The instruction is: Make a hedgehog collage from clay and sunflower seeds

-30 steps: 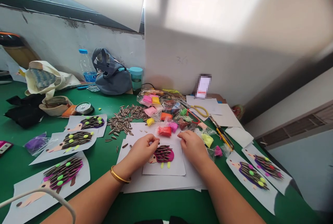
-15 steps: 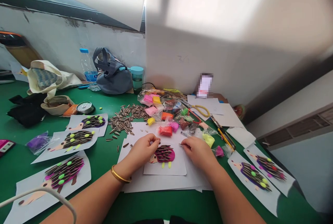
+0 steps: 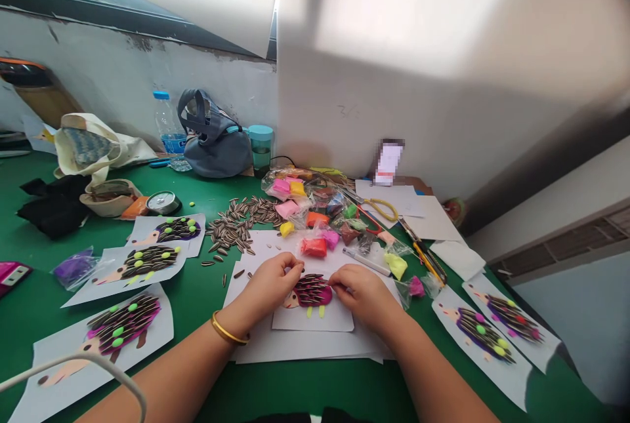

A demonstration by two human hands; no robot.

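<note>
A clay hedgehog [image 3: 321, 297] with a magenta body, yellow feet and rows of sunflower seeds lies on a white card [image 3: 312, 323] in front of me. My left hand [image 3: 278, 284] is closed in a pinch at the hedgehog's upper left, and a small dark seed end shows at its fingertips. At the body's right edge, my right hand [image 3: 361, 288] pinches a sunflower seed, mostly hidden by the fingers. The card rests on larger white sheets [image 3: 315, 349]. Loose sunflower seeds [image 3: 233, 233] are heaped beyond my left hand.
Bagged coloured clay [image 3: 314, 248] lies behind the card, with yellow-handled scissors [image 3: 384, 208] and a white pen [image 3: 367, 260] nearby. Other seed hedgehogs [image 3: 123, 324] lie on cards at both sides. A grey-blue bag [image 3: 216, 147] and a water bottle [image 3: 170, 124] stand near the wall.
My right hand has moved left, bringing its pinched seed to the hedgehog's right edge. The white pen behind it shows more fully. My left hand has stayed in place.
</note>
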